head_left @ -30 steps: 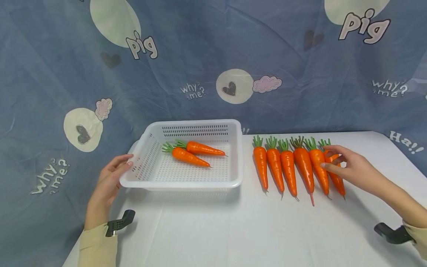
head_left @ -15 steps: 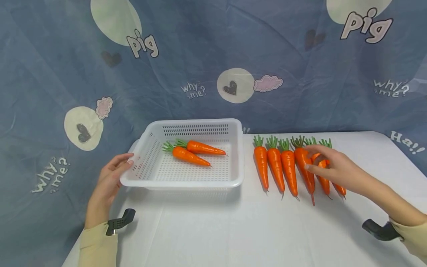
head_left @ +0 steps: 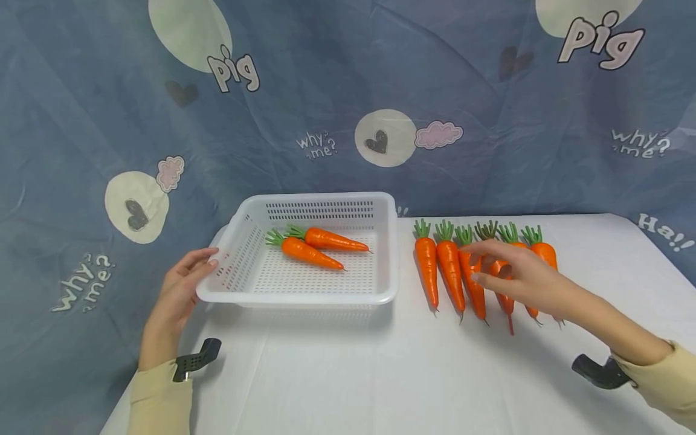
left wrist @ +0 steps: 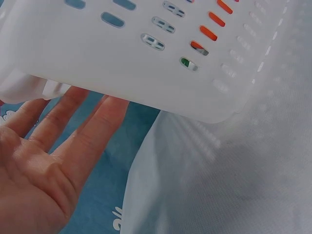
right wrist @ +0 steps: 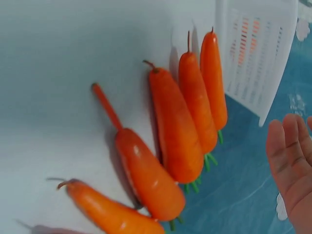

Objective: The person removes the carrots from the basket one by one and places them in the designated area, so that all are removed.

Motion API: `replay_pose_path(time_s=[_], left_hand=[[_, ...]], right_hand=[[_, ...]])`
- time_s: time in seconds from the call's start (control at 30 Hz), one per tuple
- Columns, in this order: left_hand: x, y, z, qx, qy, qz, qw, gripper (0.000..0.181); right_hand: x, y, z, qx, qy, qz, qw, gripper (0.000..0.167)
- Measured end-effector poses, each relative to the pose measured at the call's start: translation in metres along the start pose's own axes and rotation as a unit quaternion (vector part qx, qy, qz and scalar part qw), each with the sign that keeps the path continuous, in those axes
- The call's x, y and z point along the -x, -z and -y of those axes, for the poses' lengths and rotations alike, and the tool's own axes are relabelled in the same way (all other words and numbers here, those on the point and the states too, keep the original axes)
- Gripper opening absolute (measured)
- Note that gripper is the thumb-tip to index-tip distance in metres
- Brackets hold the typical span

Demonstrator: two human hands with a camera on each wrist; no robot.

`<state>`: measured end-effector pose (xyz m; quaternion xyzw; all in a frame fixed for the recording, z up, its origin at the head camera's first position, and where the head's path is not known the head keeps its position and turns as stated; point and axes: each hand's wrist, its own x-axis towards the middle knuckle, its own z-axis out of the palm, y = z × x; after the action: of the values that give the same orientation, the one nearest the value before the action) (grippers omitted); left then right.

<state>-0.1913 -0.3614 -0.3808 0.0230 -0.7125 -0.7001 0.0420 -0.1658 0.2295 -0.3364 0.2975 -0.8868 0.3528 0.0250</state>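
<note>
In the head view a white perforated basket [head_left: 296, 299] stands at the left, with two carrots [head_left: 312, 254] lying inside it. My left hand [head_left: 176, 290] is at the basket's left side; its fingertips touch the rim, and the left wrist view shows those fingers fairly straight, their tips hidden by the basket. My right hand [head_left: 519, 272] hovers over a row of several orange carrots [head_left: 426, 266] with green tops, nearest the middle ones and partly covering them. It holds nothing, its fingers loosely bent and thumb apart.
A white cloth-covered table [head_left: 348, 374] bears everything, and a blue printed curtain [head_left: 304, 72] hangs behind and at the left. The carrot row lies right of the basket, tips toward the near side. Each sleeve carries a black camera mount [head_left: 600, 370].
My right hand has moved left across the carrot row, from the rightmost carrot to the middle ones, uncovering the right end. The left hand and basket have stayed in place.
</note>
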Motion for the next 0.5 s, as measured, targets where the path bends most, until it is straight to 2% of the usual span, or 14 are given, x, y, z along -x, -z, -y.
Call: replay_pose_path(time_s=[0.17,0.5], left_hand=[[0.000,0.000,0.000,-0.004,-0.004,0.001,1.0000,0.039],[0.001,0.000,0.000,-0.003,-0.002,0.002,1.0000,0.040]], right_hand=[[-0.007,-0.004,0.006,0.001,0.005,0.015,0.9999,0.039],[-0.024,-0.005,0.020,0.007,0.028,0.053,0.9982,0.047]])
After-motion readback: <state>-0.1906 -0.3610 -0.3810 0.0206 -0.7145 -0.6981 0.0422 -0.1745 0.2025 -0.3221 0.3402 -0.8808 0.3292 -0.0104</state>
